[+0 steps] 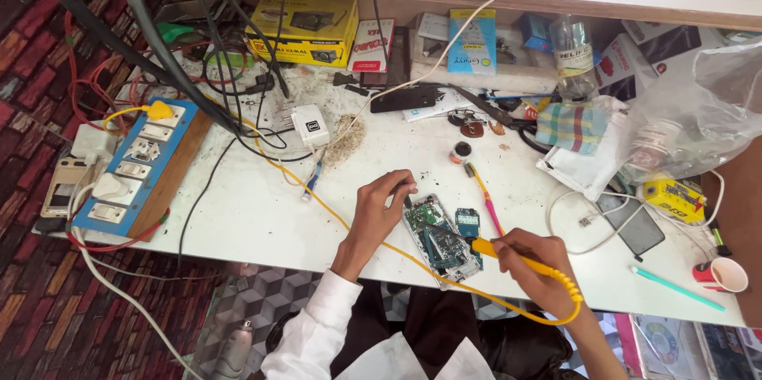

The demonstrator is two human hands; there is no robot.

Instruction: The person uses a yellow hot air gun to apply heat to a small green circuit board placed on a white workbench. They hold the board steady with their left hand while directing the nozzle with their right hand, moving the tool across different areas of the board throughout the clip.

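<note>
Head view: your right hand grips a yellow soldering iron, tip on the opened phone; your left hand pinches solder wire above it.

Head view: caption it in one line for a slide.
Right hand holds a yellow soldering iron to an opened phone; left hand steadies it.

White shirt sleeve with a buttoned-looking cuff on the left arm, right forearm apparently bare
</note>
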